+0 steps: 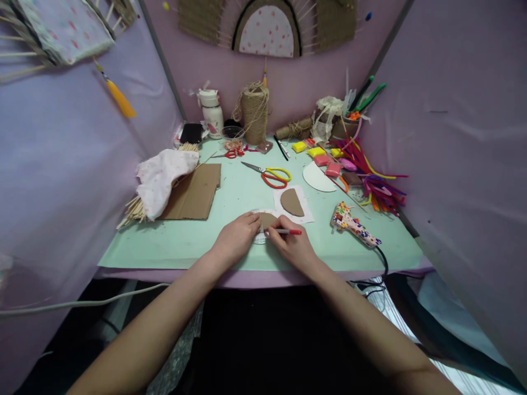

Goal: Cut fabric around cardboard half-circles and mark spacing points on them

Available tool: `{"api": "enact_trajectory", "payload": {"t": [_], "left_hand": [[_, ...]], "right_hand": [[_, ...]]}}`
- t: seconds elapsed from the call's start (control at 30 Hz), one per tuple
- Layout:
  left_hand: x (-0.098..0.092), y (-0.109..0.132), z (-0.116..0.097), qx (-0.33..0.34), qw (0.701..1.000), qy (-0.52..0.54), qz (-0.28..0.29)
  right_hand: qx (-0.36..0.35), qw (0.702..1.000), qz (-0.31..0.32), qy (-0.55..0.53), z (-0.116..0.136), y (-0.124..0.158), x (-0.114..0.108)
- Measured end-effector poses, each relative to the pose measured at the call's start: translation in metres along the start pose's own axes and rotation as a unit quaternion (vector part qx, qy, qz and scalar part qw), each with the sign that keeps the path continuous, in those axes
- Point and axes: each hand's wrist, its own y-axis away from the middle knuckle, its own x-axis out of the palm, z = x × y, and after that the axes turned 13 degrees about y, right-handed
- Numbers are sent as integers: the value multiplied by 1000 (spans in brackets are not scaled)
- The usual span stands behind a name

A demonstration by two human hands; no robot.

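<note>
My left hand (236, 237) lies fingers-down on a brown half-round cardboard piece (268, 220), pressing it onto a white sheet (260, 240) near the table's front edge. My right hand (293, 245) is closed around a red-capped pen (285, 231), whose tip meets the edge of that cardboard piece. A second brown half-round piece (292, 202) rests on a white paper square (303, 213) just behind my right hand.
Red-and-yellow scissors (269, 175) lie mid-table. A patterned glue gun (354, 225) with a black cord sits at the right. Flat cardboard (193, 193), cloth and sticks (160, 181) are at the left. A twine spool (254, 113), clay blocks (321, 156) and pipe cleaners (376, 184) fill the back.
</note>
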Motion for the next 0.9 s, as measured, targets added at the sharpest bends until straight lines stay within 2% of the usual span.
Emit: {"api": "enact_trajectory", "payload": {"t": [0.1, 0.3, 0.53, 0.63, 0.9], "left_hand": [[-3, -1, -2, -1, 1000, 5, 2], [0, 2, 1, 18, 999, 2, -29], [11, 46, 2, 18, 994, 8, -104], [11, 64, -2, 22, 994, 5, -108], [11, 87, -2, 77, 983, -21, -163]], "right_hand": [[11, 1000, 2, -6, 3, 2, -8], [11, 998, -44, -46, 8, 5, -29], [54, 993, -70, -75, -11, 14, -17], [53, 991, -87, -83, -16, 18, -14], [68, 989, -67, -114, -20, 22, -9]]}}
